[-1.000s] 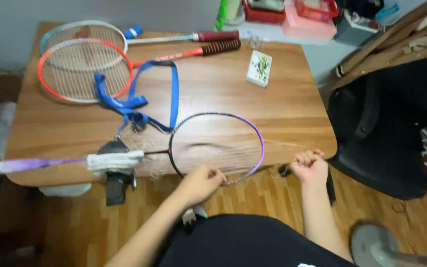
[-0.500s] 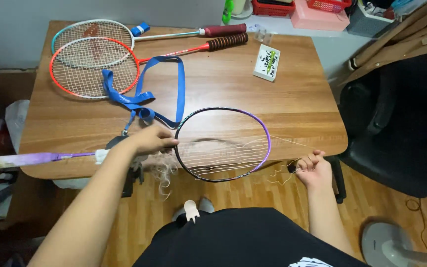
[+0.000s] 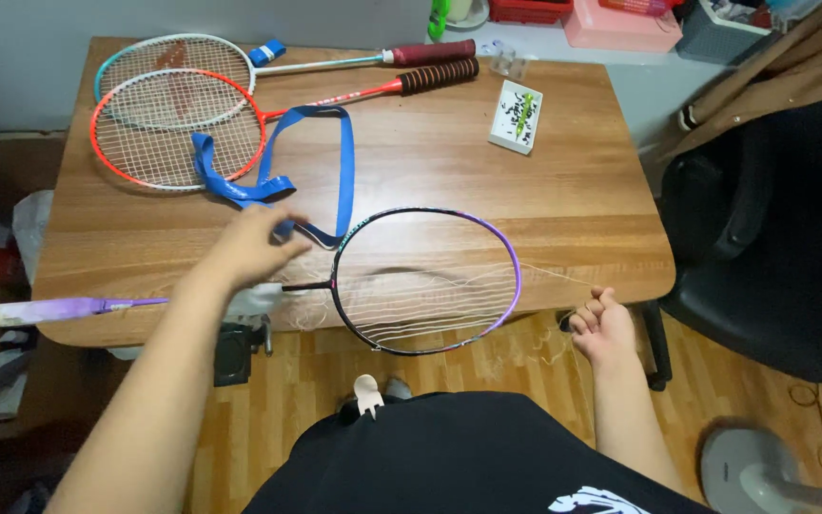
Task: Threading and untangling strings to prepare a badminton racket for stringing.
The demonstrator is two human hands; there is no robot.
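Fingers of the left hand (image 3: 254, 246) curl loosely over the shaft of the black-and-purple racket (image 3: 425, 281) beside the blue strap (image 3: 268, 186); right hand (image 3: 604, 324) pinches loose string. Racket lies flat on the counter (image 3: 430, 162), head rightward, handle leftward.

Left hand (image 3: 254, 249) now toward blue strap (image 3: 268, 181)

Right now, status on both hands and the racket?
Left hand open, reaching at blue strap. Right hand pinching loose white string. Black-and-purple half-strung racket overhangs wooden table edge.
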